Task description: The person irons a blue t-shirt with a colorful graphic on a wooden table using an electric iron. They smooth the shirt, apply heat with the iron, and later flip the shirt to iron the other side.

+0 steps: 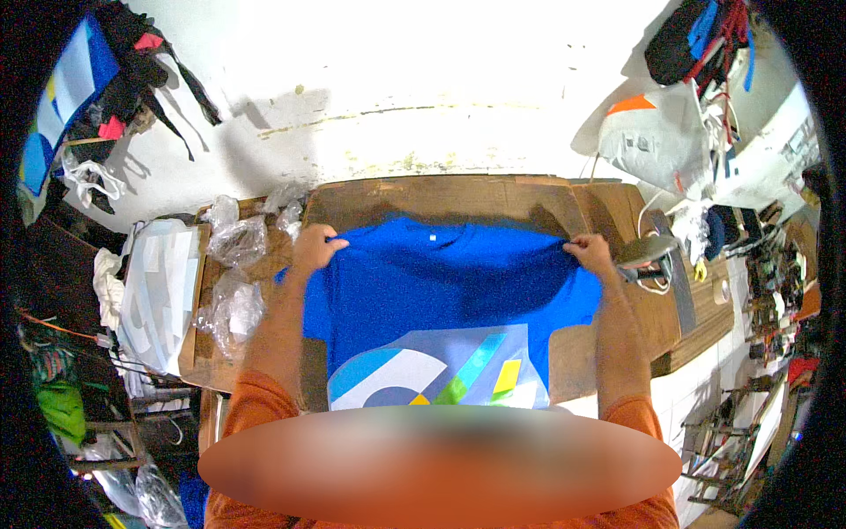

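Observation:
A blue T-shirt [423, 291] with a printed pattern of grey, white, light blue, yellow and green shapes is spread before me, its neckline towards the wall. My left hand [318, 247] pinches the cloth near the left shoulder, thumb and fingers together. On the other side, my right hand [591, 252] pinches the right shoulder the same way. Both sleeves hang or lie outward past my hands. A blurred patch hides the lower end of the shirt. Beneath it is a brown wooden table [436, 195].
Crumpled clear plastic bags [238, 307] and a stack of pale sheets [162, 291] lie at the left. A clothes iron [651, 258], seemingly, stands at the right. A white bag [654, 139] hangs against the wall [410, 79]. Dark cloth [132, 59] hangs at the upper left.

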Motion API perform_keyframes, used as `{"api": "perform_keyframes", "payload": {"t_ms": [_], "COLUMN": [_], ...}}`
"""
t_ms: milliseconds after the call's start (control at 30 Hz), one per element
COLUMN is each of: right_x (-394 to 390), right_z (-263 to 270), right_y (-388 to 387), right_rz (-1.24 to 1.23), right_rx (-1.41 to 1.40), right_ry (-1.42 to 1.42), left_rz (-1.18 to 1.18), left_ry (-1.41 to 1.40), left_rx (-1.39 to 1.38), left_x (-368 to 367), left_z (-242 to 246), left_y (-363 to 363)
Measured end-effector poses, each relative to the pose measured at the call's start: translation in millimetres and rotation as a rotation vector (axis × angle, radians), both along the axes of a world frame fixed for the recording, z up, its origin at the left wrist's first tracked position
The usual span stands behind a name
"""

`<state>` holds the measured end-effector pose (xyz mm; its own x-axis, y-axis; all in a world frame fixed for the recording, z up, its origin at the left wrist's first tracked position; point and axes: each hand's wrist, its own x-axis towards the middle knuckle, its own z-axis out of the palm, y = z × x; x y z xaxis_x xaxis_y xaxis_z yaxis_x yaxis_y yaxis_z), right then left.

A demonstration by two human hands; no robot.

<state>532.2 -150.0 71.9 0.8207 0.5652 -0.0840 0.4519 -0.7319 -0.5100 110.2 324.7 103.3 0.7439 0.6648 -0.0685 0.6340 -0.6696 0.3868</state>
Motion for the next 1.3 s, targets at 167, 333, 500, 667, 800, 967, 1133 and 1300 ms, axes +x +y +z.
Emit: {"api": "perform_keyframes", "payload": {"t_ms": [167, 333, 500, 667, 800, 967, 1133, 1300], "right_x": [-75, -139, -93, -99, -91, -38, -63, -142], "right_z": [-71, -81, -74, -80, -88, -91, -79, -72], "right_y": [52, 86, 104, 69, -4, -34, -12, 4], "right_rz": [-0.165, 0.280, 0.359, 0.174, -0.108, 0.080, 0.042, 0.312], "right_rx": [-0.146, -0.003, -0.084, 0.054, -0.263, -0.245, -0.235, -0.151], "right_ry": [-0.513, -0.482, -0.355, -0.394, -0.442, -0.413, -0.494, -0.333], "left_rz": [-0.092, -0.177, -0.163, -0.018, 0.146, 0.201, 0.165, -0.320], "left_ry": [-0.193, -0.067, -0.014, -0.112, 0.104, 0.156, 0.182, -0.018], "left_rx": [0.308, 0.283, 0.329, 0.383, 0.396, 0.357, 0.421, 0.342], "left_x": [27, 44, 79, 45, -20, -28, -10, 22], "left_z": [-94, -113, -116, -116, -114, -124, -110, -108], "left_y": [-82, -134, -111, -108, -94, -62, -87, -153]}}
